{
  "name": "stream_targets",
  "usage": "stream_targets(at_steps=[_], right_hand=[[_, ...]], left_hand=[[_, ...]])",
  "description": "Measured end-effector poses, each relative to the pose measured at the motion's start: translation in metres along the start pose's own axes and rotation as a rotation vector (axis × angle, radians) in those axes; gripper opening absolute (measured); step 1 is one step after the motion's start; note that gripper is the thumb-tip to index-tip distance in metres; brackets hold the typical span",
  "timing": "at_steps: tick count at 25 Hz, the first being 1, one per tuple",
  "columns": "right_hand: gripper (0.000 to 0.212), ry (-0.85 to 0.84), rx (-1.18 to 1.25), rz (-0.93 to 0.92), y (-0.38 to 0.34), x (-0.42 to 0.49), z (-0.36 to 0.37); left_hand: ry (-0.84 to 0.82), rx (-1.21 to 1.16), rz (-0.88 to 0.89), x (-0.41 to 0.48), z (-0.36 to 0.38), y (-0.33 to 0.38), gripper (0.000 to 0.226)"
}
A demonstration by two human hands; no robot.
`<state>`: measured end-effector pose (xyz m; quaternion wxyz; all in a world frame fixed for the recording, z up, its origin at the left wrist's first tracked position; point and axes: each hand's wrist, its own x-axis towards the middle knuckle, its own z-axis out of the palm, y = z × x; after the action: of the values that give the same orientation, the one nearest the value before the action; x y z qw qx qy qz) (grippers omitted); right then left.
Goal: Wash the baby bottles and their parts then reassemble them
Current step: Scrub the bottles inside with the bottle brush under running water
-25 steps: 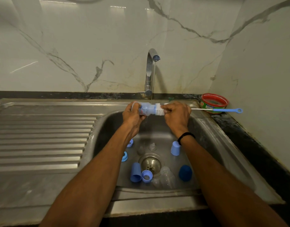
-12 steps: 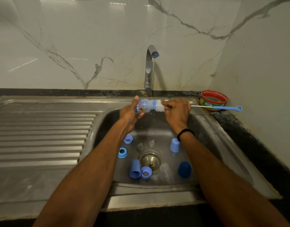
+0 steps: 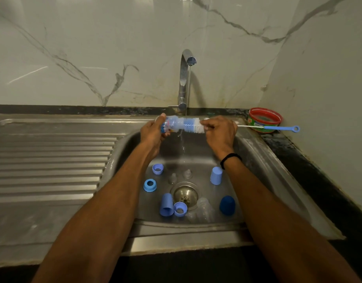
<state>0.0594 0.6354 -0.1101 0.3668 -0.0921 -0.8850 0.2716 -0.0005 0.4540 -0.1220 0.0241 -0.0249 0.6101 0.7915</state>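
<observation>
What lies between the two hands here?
Head view: the bottle held by the left hand, and the brush inserted in it, gripped by the right hand.

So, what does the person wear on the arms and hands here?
No sleeves or gloves show: both forearms are bare. A thin black band circles the right wrist. Neither the left hand nor the right hand shows a ring.

White-bristled brush (image 3: 193,127), blue handle; red-rimmed tub (image 3: 265,119)

Clear bottle (image 3: 172,124) horizontal, white-blue brush (image 3: 193,128) half inside its mouth. Blue caps (image 3: 216,175), rings (image 3: 149,185), clear nipples (image 3: 187,173), spare bottle (image 3: 204,209) loose on sink (image 3: 247,160) floor.
</observation>
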Motion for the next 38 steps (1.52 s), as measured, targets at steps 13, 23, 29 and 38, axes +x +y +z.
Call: stream_targets(at_steps=[13, 23, 29, 38], right_hand=[[0.027, -0.079, 0.007, 0.018, 0.0, -0.001, -0.005], [0.026, -0.016, 0.006, -0.044, -0.003, -0.004, -0.004], [0.027, -0.019, -0.002, -0.018, -0.008, -0.004, -0.003], [0.027, -0.045, 0.023, 0.03, -0.003, -0.003, -0.004]], left_hand=[[-0.113, -0.064, 0.107, -0.004, 0.003, 0.001, 0.023], [-0.2, -0.074, -0.048, 0.0, 0.004, 0.004, 0.052], [-0.211, -0.071, -0.02, 0.004, 0.003, -0.001, 0.055], [-0.192, -0.129, 0.029, 0.003, 0.003, -0.006, 0.038]])
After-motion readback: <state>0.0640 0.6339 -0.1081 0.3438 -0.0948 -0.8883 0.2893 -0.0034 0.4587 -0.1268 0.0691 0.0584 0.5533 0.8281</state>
